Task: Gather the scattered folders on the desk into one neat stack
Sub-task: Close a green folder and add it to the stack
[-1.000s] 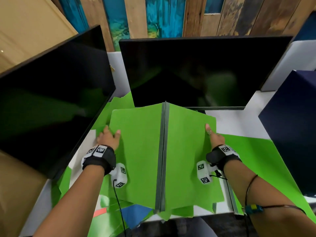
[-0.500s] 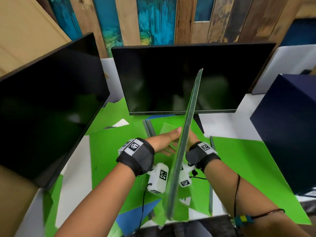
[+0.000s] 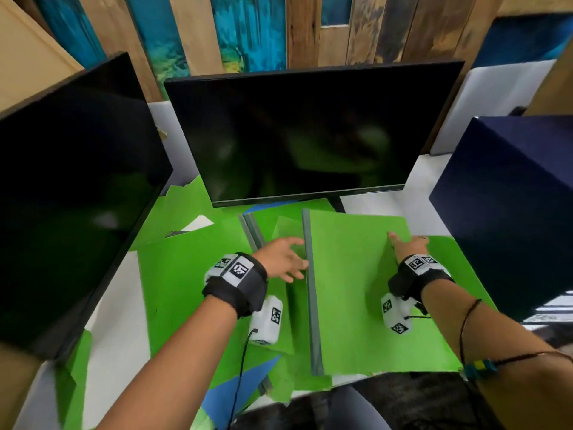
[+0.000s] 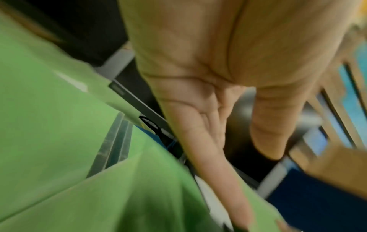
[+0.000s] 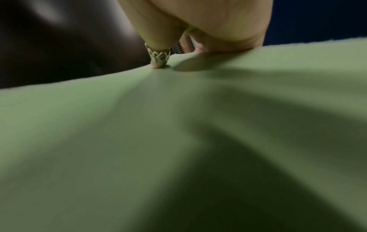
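**Both hands on the green folders**

Grip on the left: the left hand (image 3: 283, 257) has loose, spread fingers that close round nothing; it hovers just left of the grey spine (image 3: 311, 293) of the top folder, above the green sheets. In the left wrist view its palm and straight fingers (image 4: 200, 138) reach out over green covers and a pair of grey spines. Grip on the right: the right hand (image 3: 407, 245) lies flat with straight fingers pressing down on the top folder (image 3: 350, 274), near its edge at about 2 o'clock from the folder's middle. The right wrist view shows a fingertip (image 5: 157, 65) wearing a ring touching the green cover.

From left to right on the white table (image 3: 121, 330): a dark monitor (image 3: 71, 197) stands at 9 o'clock; a large green folder (image 3: 176, 280) lies flat under the left forearm, with more green sheets at 11 o'clock; a blue sheet (image 3: 235, 389) pokes out at 6 o'clock by the table's near edge. The top folder lies closed in the middle, spine to the left, on other green folders. A second monitor (image 3: 304, 135) stands at 12 o'clock. Another green folder (image 3: 459, 268) shows beneath the right wrist, and a dark blue box (image 3: 508, 212) sits at 3 o'clock.
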`<control>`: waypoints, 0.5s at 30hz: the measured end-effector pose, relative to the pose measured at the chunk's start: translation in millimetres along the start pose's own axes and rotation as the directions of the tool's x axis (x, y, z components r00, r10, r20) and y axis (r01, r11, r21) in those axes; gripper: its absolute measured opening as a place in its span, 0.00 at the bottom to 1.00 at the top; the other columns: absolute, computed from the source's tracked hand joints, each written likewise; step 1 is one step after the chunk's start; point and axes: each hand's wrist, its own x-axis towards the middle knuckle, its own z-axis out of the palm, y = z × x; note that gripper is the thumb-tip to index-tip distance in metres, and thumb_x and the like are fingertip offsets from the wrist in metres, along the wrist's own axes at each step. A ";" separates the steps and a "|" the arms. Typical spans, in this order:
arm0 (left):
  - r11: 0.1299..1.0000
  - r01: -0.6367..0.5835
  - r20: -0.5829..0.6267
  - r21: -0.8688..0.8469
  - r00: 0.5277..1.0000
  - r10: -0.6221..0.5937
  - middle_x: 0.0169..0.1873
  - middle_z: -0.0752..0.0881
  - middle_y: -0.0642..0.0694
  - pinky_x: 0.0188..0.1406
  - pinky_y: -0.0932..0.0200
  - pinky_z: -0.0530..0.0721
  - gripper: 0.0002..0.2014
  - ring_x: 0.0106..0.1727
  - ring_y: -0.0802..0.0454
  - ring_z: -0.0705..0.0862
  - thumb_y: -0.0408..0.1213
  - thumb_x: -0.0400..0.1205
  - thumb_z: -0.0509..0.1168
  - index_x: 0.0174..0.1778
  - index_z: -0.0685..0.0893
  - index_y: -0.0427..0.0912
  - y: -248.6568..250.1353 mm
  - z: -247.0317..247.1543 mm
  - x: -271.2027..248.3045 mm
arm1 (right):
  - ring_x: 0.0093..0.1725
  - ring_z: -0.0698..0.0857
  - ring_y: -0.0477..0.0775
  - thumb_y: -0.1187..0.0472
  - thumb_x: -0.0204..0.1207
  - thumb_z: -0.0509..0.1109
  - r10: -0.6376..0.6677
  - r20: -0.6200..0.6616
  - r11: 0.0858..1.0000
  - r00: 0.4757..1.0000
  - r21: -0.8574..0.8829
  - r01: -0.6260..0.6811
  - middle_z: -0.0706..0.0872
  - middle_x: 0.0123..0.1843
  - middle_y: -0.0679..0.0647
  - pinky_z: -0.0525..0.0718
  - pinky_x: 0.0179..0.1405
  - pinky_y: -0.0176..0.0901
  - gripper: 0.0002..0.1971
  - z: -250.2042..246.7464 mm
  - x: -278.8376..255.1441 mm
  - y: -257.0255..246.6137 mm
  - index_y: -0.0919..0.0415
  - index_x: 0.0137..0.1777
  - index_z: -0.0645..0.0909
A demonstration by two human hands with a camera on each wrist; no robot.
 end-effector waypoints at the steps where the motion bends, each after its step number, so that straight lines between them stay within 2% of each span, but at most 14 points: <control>1: 0.997 0.024 0.010 0.076 1.000 -0.025 0.61 0.84 0.38 0.42 0.57 0.86 0.36 0.51 0.45 0.85 0.34 0.80 0.67 0.81 0.55 0.39 -2.0 13.5 11.2 | 0.76 0.69 0.69 0.45 0.76 0.68 0.009 -0.037 1.000 0.999 -0.024 -0.010 0.65 0.78 0.70 0.67 0.75 0.56 0.46 -0.9 1.6 6.4 0.70 0.81 0.45; 3: 0.991 0.058 0.057 0.122 0.996 -0.065 0.63 0.82 0.40 0.44 0.57 0.83 0.40 0.55 0.49 0.81 0.35 0.78 0.69 0.81 0.53 0.36 -3.7 38.7 29.2 | 0.75 0.70 0.70 0.51 0.75 0.71 0.018 -0.084 0.997 0.996 -0.075 -0.024 0.68 0.76 0.72 0.70 0.72 0.57 0.42 -2.6 5.8 18.1 0.71 0.79 0.52; 5: 0.988 0.090 0.089 0.123 0.991 -0.102 0.67 0.77 0.40 0.58 0.51 0.82 0.39 0.63 0.47 0.79 0.38 0.78 0.70 0.80 0.55 0.35 -4.8 61.0 44.2 | 0.74 0.71 0.70 0.53 0.74 0.73 -0.007 -0.099 0.988 0.995 -0.151 -0.008 0.69 0.75 0.71 0.72 0.72 0.58 0.40 -5.9 9.0 25.5 0.71 0.76 0.57; 6: 0.985 0.083 0.081 0.153 0.992 -0.096 0.71 0.74 0.39 0.66 0.52 0.79 0.40 0.69 0.45 0.76 0.38 0.77 0.70 0.80 0.55 0.36 -4.2 71.2 48.9 | 0.74 0.71 0.70 0.52 0.73 0.73 -0.030 -0.119 0.981 0.992 -0.193 0.007 0.70 0.74 0.71 0.72 0.72 0.59 0.39 -9.2 11.6 28.4 0.71 0.76 0.58; 7: 0.977 0.062 0.045 0.204 0.996 -0.072 0.74 0.71 0.39 0.71 0.53 0.75 0.40 0.72 0.44 0.74 0.38 0.77 0.71 0.81 0.56 0.38 -5.0 78.2 53.3 | 0.74 0.70 0.69 0.51 0.73 0.73 -0.063 -0.141 0.970 0.988 -0.241 0.028 0.70 0.74 0.70 0.71 0.72 0.59 0.38 -12.6 14.3 30.2 0.71 0.75 0.59; 9: 0.920 0.034 -0.117 0.390 0.993 0.013 0.74 0.70 0.38 0.72 0.53 0.74 0.37 0.72 0.41 0.72 0.34 0.75 0.72 0.79 0.63 0.44 -8.3 81.4 60.6 | 0.74 0.69 0.69 0.50 0.75 0.71 -0.134 -0.176 0.926 0.975 -0.372 0.060 0.70 0.74 0.70 0.69 0.72 0.57 0.36 -20.3 20.0 33.1 0.71 0.74 0.61; 11: 0.829 0.164 -0.352 0.534 0.935 0.042 0.73 0.67 0.39 0.69 0.48 0.74 0.35 0.72 0.39 0.69 0.32 0.73 0.72 0.76 0.67 0.48 -14.4 69.8 63.7 | 0.75 0.68 0.68 0.47 0.76 0.68 -0.188 -0.179 0.828 0.966 -0.558 0.057 0.68 0.75 0.68 0.68 0.73 0.56 0.36 -24.1 20.9 34.7 0.69 0.76 0.61; 13: 0.772 0.357 -0.493 0.526 0.868 -0.065 0.75 0.61 0.37 0.69 0.42 0.72 0.39 0.74 0.36 0.64 0.35 0.70 0.76 0.75 0.63 0.46 -20.1 55.5 65.2 | 0.77 0.65 0.66 0.44 0.75 0.66 -0.230 -0.118 0.699 0.966 -0.711 0.080 0.64 0.78 0.65 0.65 0.76 0.57 0.38 -19.7 14.7 34.0 0.65 0.79 0.59; 15: 0.731 0.488 -0.534 0.478 0.822 -0.199 0.74 0.61 0.35 0.69 0.39 0.72 0.49 0.75 0.36 0.64 0.47 0.62 0.81 0.74 0.59 0.42 -21.8 44.4 65.8 | 0.80 0.60 0.65 0.38 0.75 0.62 -0.256 0.029 0.632 0.966 -0.751 0.190 0.56 0.82 0.61 0.60 0.79 0.64 0.41 -2.7 6.0 28.2 0.56 0.82 0.53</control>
